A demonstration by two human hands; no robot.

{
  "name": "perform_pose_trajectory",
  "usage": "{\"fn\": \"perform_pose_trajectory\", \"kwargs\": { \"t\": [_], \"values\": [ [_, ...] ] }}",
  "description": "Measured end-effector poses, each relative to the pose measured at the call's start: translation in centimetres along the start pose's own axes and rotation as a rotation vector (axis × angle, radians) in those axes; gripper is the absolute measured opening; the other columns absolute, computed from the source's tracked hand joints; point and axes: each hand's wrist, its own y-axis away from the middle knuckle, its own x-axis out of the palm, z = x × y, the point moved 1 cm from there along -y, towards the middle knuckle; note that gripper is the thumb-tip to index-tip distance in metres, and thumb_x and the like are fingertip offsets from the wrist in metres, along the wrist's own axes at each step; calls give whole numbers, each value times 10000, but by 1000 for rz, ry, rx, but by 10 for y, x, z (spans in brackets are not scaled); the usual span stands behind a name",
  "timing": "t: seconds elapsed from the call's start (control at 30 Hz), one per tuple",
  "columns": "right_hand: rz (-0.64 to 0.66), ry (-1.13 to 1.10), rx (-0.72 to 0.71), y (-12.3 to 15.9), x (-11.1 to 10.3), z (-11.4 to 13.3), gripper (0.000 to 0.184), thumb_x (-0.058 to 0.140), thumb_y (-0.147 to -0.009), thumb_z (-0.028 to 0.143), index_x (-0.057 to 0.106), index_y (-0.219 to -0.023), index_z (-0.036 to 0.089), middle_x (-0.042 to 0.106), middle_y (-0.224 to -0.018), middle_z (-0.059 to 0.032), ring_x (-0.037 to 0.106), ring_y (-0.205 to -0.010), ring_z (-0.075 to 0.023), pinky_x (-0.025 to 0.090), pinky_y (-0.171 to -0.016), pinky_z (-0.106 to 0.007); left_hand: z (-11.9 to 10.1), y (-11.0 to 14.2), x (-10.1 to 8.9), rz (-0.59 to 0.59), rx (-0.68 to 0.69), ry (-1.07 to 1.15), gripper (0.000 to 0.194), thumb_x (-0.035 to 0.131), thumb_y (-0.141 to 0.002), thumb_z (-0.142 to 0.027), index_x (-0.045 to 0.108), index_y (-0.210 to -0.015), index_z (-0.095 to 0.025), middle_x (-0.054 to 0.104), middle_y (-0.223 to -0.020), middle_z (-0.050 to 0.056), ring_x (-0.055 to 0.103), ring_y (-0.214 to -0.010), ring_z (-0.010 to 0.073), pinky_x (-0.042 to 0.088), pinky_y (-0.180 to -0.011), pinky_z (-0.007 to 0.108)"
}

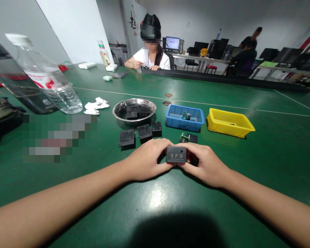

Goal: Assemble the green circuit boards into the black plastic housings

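Note:
Between my two hands is a small black plastic box (176, 154) marked "SPD", with a round hole near its upper right corner. My left hand (151, 160) grips it from the left, thumb below and fingers above. From the other side my right hand (206, 163) closes on it the same way; part of the box's edges is hidden by the fingers. Just beyond lie a green circuit board (185, 137) and a flat black piece (192, 138). Three black boxes stand to the left: one square box (126, 137), a middle one (144, 132) and a smaller one (156, 128).
Farther back are a steel bowl (116, 115) holding black boxes, a blue bin (183, 122) with circuit boards and a yellow bin (228, 127). At left stand a water bottle (45, 75) and crumpled tissue (96, 105). Across the table sits a person (152, 58) wearing a headset.

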Motion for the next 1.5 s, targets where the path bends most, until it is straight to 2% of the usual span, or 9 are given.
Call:
{"fn": "perform_pose_trajectory", "kwargs": {
  "t": [0.27, 0.57, 0.83, 1.2, 1.5],
  "values": [
    [-32, 67, -25, 0, 1, -2, 317, 627, -904, 213, 655, -1216, 173, 705, -915, -52, 603, -739, -167, 486, -696, -286, 0, -1, 0, 42, 14, -80, 224, 639, -916, -328, 657, -1091, -189, 710, -1048, 73, 652, -985, 235, 489, -877, 357],
    [-29, 104, 10, -1, 1, -2, 319, 646, -868, 181, 651, -1187, 182, 729, -974, -61, 642, -793, -182, 489, -729, -298, -1, 0, -2, 37, -27, -165, 211, 637, -905, -379, 638, -992, -187, 681, -926, 54, 631, -877, 226, 480, -794, 343],
    [-32, 149, -30, -1, 2, -2, 342, 642, -833, 121, 642, -1172, 166, 703, -972, -57, 630, -847, -182, 494, -783, -297, 0, -1, -4, 78, 15, -186, 214, 614, -897, -344, 633, -1038, -184, 674, -946, 54, 621, -883, 225, 467, -808, 342],
    [-6, 120, -39, -1, 0, -3, 328, 652, -846, 137, 638, -1173, 162, 721, -1059, -79, 651, -911, -195, 490, -823, -300, 0, -2, -5, 88, 21, -169, 203, 606, -885, -330, 626, -1016, -177, 657, -923, 49, 596, -855, 216, 450, -804, 333],
    [-23, 116, -70, -2, 0, -5, 313, 648, -834, 134, 648, -1147, 146, 722, -1032, -84, 644, -877, -192, 489, -802, -296, 2, -2, -4, 92, 32, -180, 220, 585, -891, -349, 617, -1017, -172, 645, -924, 50, 594, -856, 218, 456, -806, 338]
  ]
}}
